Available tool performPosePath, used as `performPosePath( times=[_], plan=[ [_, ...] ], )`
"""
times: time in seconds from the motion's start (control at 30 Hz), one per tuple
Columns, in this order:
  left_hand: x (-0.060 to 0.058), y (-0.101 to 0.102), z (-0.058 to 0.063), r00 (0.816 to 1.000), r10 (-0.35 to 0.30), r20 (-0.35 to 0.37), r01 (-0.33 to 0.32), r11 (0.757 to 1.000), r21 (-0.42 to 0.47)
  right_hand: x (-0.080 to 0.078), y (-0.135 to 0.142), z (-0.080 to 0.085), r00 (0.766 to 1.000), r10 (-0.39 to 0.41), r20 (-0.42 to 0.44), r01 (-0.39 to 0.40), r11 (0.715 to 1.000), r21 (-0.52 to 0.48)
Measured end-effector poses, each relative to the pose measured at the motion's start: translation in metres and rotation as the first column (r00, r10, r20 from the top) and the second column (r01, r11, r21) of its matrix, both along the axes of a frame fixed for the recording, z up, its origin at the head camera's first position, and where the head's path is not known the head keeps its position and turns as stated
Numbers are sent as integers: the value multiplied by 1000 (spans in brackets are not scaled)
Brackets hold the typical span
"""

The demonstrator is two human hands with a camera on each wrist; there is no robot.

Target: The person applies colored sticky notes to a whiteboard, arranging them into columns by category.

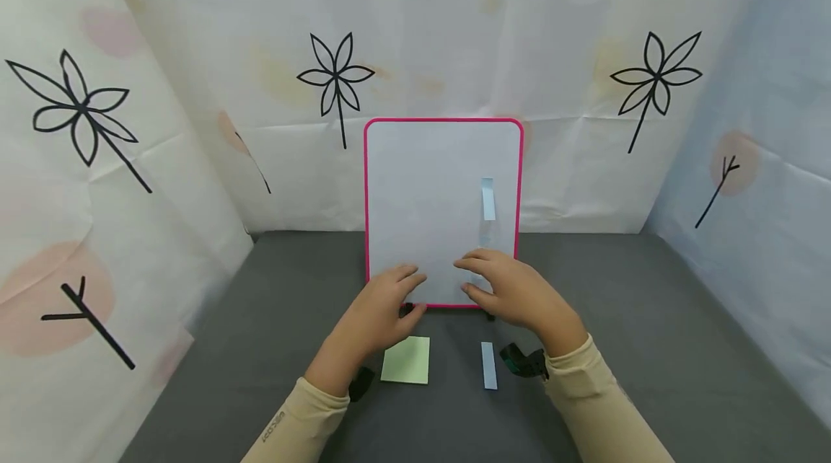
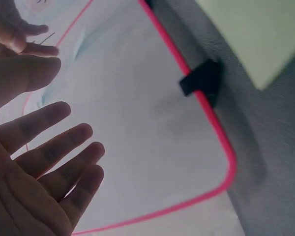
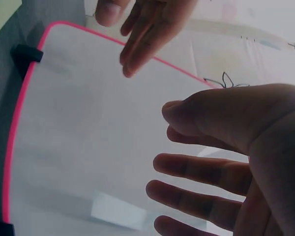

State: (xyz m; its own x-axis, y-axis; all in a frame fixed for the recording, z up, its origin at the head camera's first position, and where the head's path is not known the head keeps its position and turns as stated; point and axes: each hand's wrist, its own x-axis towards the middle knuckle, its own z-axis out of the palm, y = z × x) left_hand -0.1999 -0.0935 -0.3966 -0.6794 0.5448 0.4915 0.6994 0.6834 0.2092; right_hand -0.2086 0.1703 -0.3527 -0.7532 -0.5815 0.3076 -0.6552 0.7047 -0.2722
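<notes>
One whiteboard (image 1: 422, 196) with a pink rim stands upright at the back of the dark grey surface (image 1: 662, 333), on two black feet (image 2: 206, 81). Its white face points toward the person; it is slightly taller than wide, long axis up and down.

Two blue strips show: the upper strip (image 1: 488, 199) is on the right part of the whiteboard's face, its length vertical; the lower strip (image 1: 489, 366) lies on the surface in front of the whiteboard, its length pointing toward it. One pale green square note (image 1: 405, 360) also lies in front, left of the lower strip.

The left hand (image 1: 381, 308) and right hand (image 1: 513, 291) are before the whiteboard's lower part, fingers loosely spread, gripping nothing; whether any touch it, I cannot tell.

Pale hangings (image 1: 454, 73) with black plant drawings rise behind and on both sides of the whiteboard.
</notes>
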Motion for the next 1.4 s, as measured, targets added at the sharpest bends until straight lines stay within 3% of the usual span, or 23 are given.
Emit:
performPosePath(
  times=[0.2,0.37,0.63,0.8,1.07,1.4],
  plan=[
    [10,-14,-12,996,-60,63,65,996,-68,9,-16,-11,993,116,29,-117,993,6],
    [19,-26,-19,990,-62,123,76,990,-119,12,-28,-24,980,190,65,-191,982,11],
    [25,-42,-26,982,18,189,14,986,-165,16,-38,-54,963,231,136,-244,966,85],
    [25,-46,-30,972,35,233,9,982,-187,19,-47,-66,956,225,187,-253,957,141],
    [28,-42,-32,941,69,331,37,953,-302,24,-57,-69,958,233,168,-265,943,202],
    [32,-36,-28,929,68,363,68,935,-349,27,-61,-72,954,250,164,-285,928,239]
  ],
)
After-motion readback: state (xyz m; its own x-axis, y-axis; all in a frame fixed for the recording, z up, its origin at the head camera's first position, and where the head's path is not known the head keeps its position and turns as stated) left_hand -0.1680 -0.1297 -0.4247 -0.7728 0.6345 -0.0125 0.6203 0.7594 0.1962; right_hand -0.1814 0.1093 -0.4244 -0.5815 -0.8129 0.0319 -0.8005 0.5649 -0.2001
